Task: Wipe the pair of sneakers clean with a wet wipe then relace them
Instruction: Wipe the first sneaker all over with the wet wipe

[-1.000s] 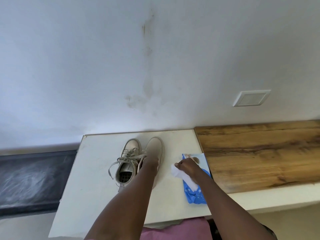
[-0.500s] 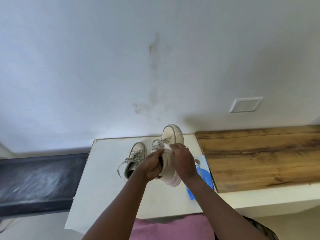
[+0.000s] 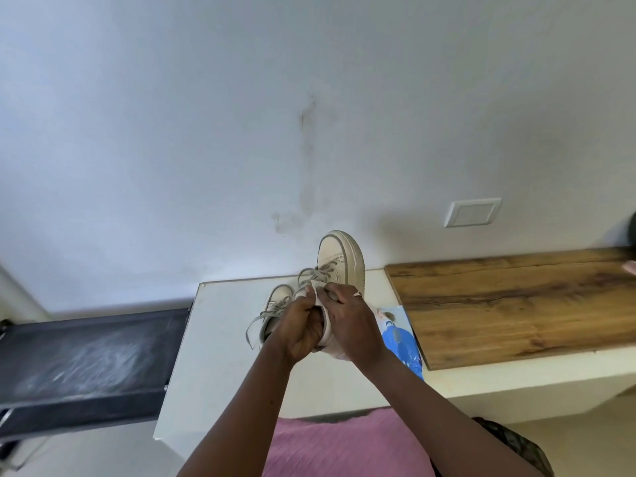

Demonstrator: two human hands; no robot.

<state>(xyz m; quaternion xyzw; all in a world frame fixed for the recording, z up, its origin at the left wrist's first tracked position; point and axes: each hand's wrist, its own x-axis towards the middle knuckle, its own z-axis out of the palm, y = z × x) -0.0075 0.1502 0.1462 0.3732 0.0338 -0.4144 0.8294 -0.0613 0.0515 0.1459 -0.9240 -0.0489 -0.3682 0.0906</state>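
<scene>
you have soft, even daylight, brightest on the white table and the wall. the raised shoe throws a faint shadow on the wall to its right. the dark panel carries a pale sheen. your wide lens bows straight lines near the edges; the corners look dimmer and softer.

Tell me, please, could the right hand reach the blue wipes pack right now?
Probably yes: the wipes pack lies uncovered just beside the right hand, though that hand holds a wipe.
</scene>
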